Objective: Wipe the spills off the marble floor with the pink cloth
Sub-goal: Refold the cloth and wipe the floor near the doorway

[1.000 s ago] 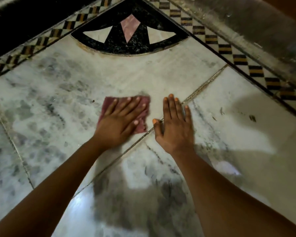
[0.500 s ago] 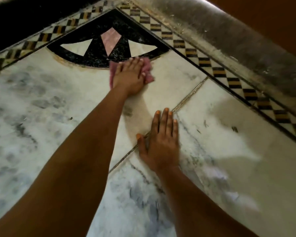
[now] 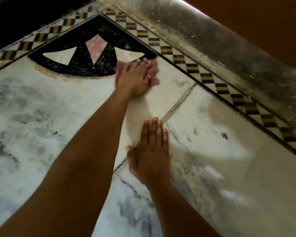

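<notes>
Bare forearms, bare hands

Home interior, veined marble floor, inlaid corner motif, checkered border

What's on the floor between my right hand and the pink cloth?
Head view: only bare white marble floor, shadowed, between the flat right hand and the pink cloth under the left hand.
</notes>
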